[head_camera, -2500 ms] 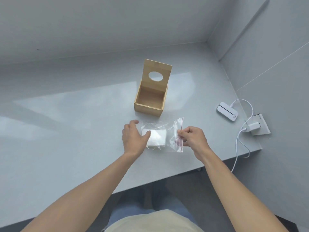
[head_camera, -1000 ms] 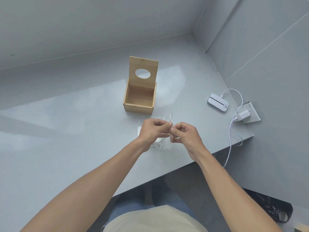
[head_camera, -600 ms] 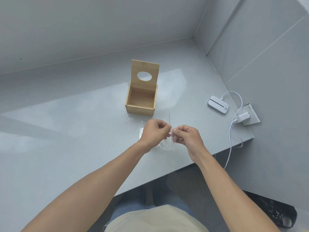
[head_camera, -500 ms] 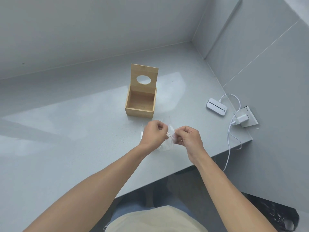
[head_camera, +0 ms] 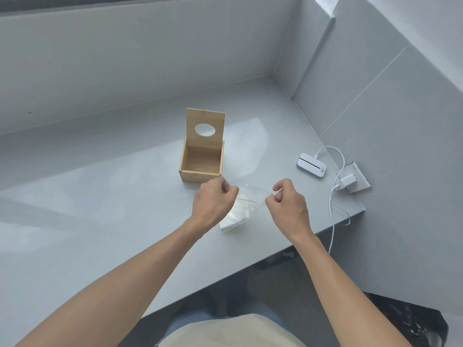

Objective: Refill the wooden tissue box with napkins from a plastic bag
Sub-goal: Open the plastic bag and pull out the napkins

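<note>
The left hand and right hand each pinch one side of the clear plastic bag's mouth, holding it stretched wide between them above the grey counter. White folded napkins sag in its lower end, touching the counter. Just behind stands the square wooden tissue box, lid upright with an oval hole, cavity facing up.
</note>
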